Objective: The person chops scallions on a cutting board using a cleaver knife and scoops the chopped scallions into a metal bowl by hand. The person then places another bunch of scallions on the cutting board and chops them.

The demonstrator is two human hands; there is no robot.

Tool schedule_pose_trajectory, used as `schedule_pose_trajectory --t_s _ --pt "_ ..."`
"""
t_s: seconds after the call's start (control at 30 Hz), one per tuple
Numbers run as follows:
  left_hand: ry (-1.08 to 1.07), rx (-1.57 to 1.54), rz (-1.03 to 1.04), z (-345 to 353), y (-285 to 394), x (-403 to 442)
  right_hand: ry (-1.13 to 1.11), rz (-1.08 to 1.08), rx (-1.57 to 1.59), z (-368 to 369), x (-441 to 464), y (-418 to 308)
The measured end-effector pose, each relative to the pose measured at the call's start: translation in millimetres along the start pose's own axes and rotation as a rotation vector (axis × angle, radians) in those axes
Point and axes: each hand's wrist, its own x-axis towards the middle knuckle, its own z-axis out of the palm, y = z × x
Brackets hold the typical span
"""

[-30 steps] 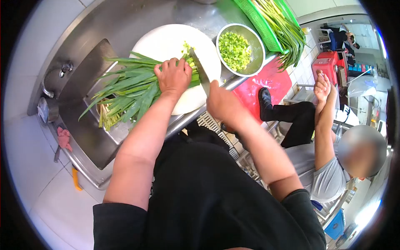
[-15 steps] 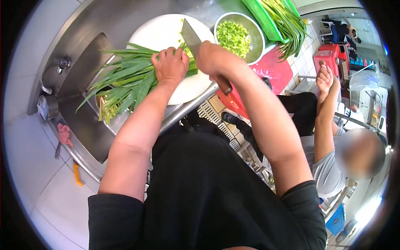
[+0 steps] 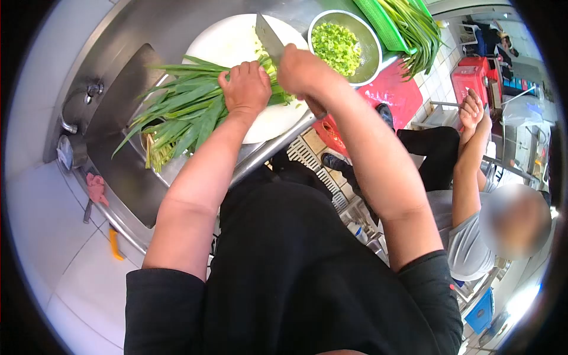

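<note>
- knife (image 3: 270, 39), flat metal, clamped in right hand (image 3: 305, 71)
- left hand (image 3: 247, 89) curled, clamped on long, ribbon-like greens (image 3: 186, 105)
- round white board (image 3: 219, 42) beneath

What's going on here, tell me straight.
Someone is chopping long greens on a round white board. The left hand holds the bunch down, while the right hand grips a knife at its cut end. Chopped pieces sit in a metal bowl beside the board, and uncut stalks lie in a green basket.
</note>
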Motion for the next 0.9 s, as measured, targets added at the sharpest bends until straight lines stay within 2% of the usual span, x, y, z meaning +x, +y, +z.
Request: schedule_pose_trajectory --t_s 0.03,0.1,0.17,0.2,0.27,0.3,0.33,0.4,0.47,0.5,0.57,0.6,0.63,0.7,0.8,0.83,0.9 --pt "-0.051 0.027 -0.013 -6 2 1 0.000 0.005 0.008 -10 -3 -7" --pt "-0.098 0.047 -0.026 -7 5 3 -0.217 0.023 -0.107 -22 -2 -11" --pt "-0.047 0.035 0.007 -5 2 2 -0.060 0.008 0.009 12 -15 14" --pt "-0.051 0.033 -0.003 -4 0 1 0.118 -0.114 -0.046 45 -22 39" --pt "-0.040 0.015 0.015 -4 -1 2 0.116 -0.043 -0.034 77 -63 51" --pt "-0.042 0.010 0.009 -4 0 3 0.123 -0.119 -0.058 98 -79 68" --pt "-0.064 -0.022 -0.013 -5 0 4 0.190 -0.073 -0.062 129 -79 84" --pt "-0.082 -0.049 -0.039 -3 0 4 0.199 -0.067 -0.016 138 -78 87" --pt "0.056 -0.117 -0.052 0 -1 1 0.218 -0.110 0.036 135 -61 87" --pt "0.060 -0.112 -0.045 -2 -2 1 0.230 -0.108 0.036 128 -42 86" --pt "-0.117 -0.069 -0.051 -10 0 4 0.261 -0.136 0.009 90 -4 67" --pt "-0.114 -0.067 -0.038 -10 1 5 0.273 -0.165 -0.012 63 6 51" --pt "-0.110 -0.034 -0.028 -9 1 5 0.045 -0.029 0.053 20 -1 18" --pt "-0.112 0.000 -0.005 -8 1 2 -0.127 0.051 -0.011 -19 -8 -11" --pt "-0.087 0.044 -0.010 -7 2 5 -0.089 0.073 0.067 -5 -26 -9" --pt "-0.069 0.014 -0.004 -5 1 5 0.094 -0.092 -0.028 35 -16 26" --pt "-0.048 -0.020 -0.011 -3 -2 1 0.142 -0.084 0.026 81 -44 55"
